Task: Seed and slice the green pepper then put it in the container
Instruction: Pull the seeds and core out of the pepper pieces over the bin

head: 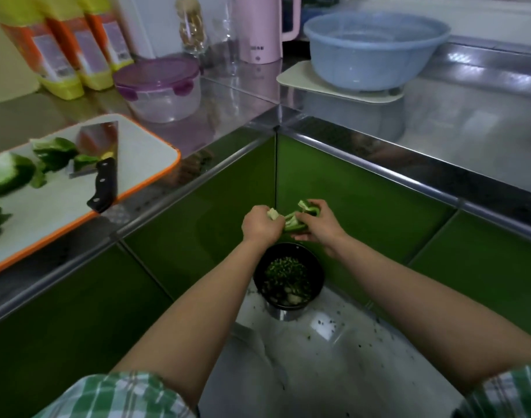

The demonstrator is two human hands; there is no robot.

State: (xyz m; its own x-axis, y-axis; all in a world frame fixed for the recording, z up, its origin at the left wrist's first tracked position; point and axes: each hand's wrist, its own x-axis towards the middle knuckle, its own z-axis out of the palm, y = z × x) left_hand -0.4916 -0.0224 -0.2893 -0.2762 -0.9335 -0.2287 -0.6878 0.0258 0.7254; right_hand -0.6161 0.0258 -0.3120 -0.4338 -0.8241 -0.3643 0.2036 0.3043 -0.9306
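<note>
Pepper piece [296, 227] is held in both hands, low over the bin [317, 277] of scraps. Its pale core [272, 213] is pinched in the curled fingers of the left hand [259, 225]; the other end is gripped by the right hand [314, 223]. More pepper pieces [54, 153] are seen on the board [143, 152], touching the cleaver [101, 140]. Lidded container [158, 89] is set behind the board.

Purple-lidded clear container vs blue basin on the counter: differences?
The clear round plastic container with a purple clip lid is closed; the pale blue round plastic basin is open-topped. The container's wall is see-through; the basin's is opaque. The container stands directly on the steel counter; the basin stands on a white mat. Both are round and upright.
</note>
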